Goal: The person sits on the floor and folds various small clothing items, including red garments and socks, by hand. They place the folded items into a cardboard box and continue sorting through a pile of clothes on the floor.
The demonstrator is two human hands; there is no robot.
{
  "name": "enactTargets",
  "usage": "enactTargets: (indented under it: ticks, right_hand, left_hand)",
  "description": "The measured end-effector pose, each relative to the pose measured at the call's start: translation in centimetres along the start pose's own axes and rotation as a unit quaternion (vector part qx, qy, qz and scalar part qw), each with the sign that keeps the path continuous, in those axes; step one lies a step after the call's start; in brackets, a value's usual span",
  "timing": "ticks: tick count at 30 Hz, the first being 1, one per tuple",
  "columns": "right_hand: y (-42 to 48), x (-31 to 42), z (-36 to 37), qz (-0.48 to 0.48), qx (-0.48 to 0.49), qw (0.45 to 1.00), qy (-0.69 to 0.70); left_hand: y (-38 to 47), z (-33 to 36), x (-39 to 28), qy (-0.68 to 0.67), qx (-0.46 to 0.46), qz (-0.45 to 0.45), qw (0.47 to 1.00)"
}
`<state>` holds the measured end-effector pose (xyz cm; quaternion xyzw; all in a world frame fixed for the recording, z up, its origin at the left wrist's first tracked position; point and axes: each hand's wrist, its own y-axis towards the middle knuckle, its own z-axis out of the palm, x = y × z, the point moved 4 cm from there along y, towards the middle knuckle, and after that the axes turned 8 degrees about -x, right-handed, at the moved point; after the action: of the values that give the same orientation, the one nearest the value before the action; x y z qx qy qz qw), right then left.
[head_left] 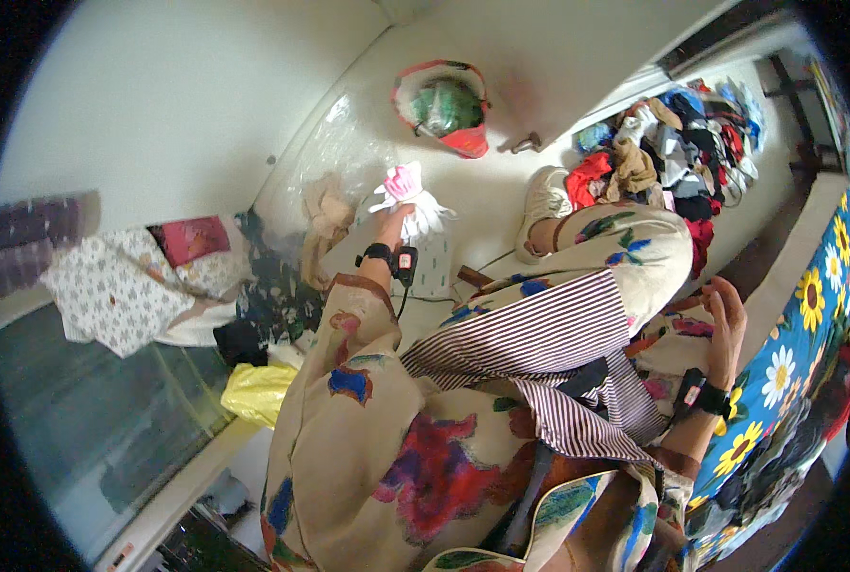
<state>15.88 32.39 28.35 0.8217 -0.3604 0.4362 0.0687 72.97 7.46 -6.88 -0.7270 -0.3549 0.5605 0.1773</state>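
Note:
My left hand (398, 217) is stretched forward and grips a bunched white garment (425, 214) with a pink patch; its loose ends hang around my fingers, which are partly hidden. My right hand (726, 325) is raised beside the edge of a bed (789, 264), fingers loosely bent, with nothing seen in it. Across my lap lies a brown-and-white striped cloth (539, 336) with a dark strap or band (586, 379) on it. A plastic bag (325, 214) with tan contents stands just left of my left hand.
A heap of mixed clothes (675, 150) lies on the floor ahead to the right. Against the wall is a red-rimmed bag (473, 141) with green contents. Folded patterned cloths (117, 293) and a yellow plastic bag (257, 393) are at left. Sunflower-print fabric (779, 372) covers the bed's side.

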Motion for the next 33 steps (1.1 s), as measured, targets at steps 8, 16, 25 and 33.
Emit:
enactTargets:
  ticks: [8,16,25,33]
  right_hand:
    - [-3.1,5.3,-1.0,0.015,-0.021,0.977,0.213]
    - [-11.1,20.8,3.2,-0.186,0.440,0.596,0.646]
    - [-9.7,23.1,1.8,-0.294,0.384,0.409,0.773]
    - [-6.1,19.5,0.9,-0.362,0.312,0.393,0.785]
  left_hand:
    - [-3.7,0.0,1.5,0.174,0.095,-0.011,0.980]
    - [-10.9,9.9,-6.1,0.247,0.324,0.081,0.910]
    - [-20.9,24.8,-17.5,0.209,0.408,0.264,0.848]
    - [-24.5,32.9,-20.9,0.214,0.441,0.264,0.831]
